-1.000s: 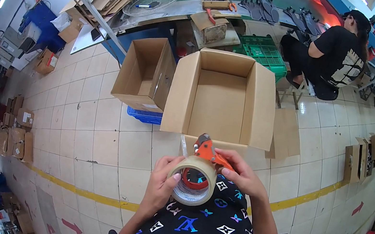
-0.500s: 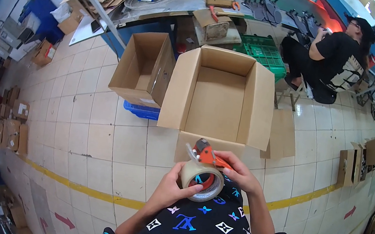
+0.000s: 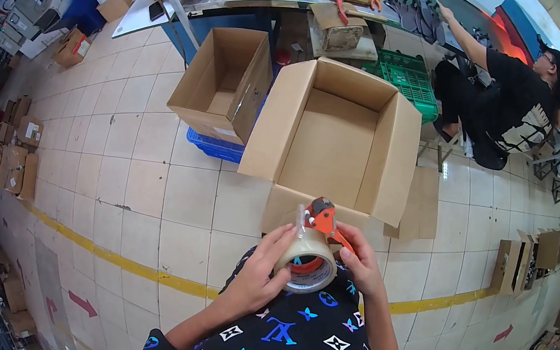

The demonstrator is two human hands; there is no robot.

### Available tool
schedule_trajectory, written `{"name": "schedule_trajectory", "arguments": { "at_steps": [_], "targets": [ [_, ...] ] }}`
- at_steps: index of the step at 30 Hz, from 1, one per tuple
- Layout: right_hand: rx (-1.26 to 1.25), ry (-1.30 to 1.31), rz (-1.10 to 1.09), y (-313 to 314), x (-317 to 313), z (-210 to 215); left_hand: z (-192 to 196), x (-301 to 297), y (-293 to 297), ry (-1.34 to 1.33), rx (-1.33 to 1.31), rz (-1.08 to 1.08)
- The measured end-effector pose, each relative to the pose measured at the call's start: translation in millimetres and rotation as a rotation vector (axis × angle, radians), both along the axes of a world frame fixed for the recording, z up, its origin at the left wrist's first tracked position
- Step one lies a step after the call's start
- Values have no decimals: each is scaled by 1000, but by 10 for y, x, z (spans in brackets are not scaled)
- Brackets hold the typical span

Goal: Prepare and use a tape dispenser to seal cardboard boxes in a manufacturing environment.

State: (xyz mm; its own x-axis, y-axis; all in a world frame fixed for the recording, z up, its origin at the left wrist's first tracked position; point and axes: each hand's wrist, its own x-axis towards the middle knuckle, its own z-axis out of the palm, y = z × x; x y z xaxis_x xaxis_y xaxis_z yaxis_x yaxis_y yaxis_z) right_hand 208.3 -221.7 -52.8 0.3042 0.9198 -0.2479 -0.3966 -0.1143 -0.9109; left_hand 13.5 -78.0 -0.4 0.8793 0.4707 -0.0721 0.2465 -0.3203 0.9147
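Observation:
In front of my body I hold a tape gun with an orange-and-dark head (image 3: 323,215) and a wide roll of clear tape (image 3: 309,278) on it. My right hand (image 3: 363,270) is closed round the orange handle. My left hand (image 3: 256,273) grips the roll's left side, its fingertips up beside a clear strip at the head and its thumb near the roll's core. Just beyond the gun lies an open, bare-bottomed cardboard box (image 3: 332,143) with its flaps folded outward.
Left of the box, a taller open carton (image 3: 225,80) rests on a blue crate (image 3: 215,146). Behind stand a green crate (image 3: 410,82) and a workbench (image 3: 262,0). A seated co-worker (image 3: 515,101) is at the right. Flat cardboard (image 3: 419,204) lies on the tiled floor.
My left fingers have slid up the roll toward the clear strip, and the tape gun has tipped slightly. The co-worker's arm now stretches out over the bench. The whole view has shifted a little.

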Motion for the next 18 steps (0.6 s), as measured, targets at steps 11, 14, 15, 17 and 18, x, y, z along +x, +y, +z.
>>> {"name": "schedule_trajectory", "arguments": {
  "at_steps": [11,14,15,17,18],
  "targets": [
    [-57,-44,-203,208,-241,272,52,-17,92,-246,91,277],
    [-191,-392,-406,129,-88,103,304,-140,278,-388,551,269],
    [-148,-233,-450,68,3,78,485,-164,330,-298,297,327],
    [-74,-46,-480,2,102,128,563,-101,374,-306,-217,464],
    [-76,-47,-477,5,100,205,544,-92,411,-307,-218,468]
  ]
}}
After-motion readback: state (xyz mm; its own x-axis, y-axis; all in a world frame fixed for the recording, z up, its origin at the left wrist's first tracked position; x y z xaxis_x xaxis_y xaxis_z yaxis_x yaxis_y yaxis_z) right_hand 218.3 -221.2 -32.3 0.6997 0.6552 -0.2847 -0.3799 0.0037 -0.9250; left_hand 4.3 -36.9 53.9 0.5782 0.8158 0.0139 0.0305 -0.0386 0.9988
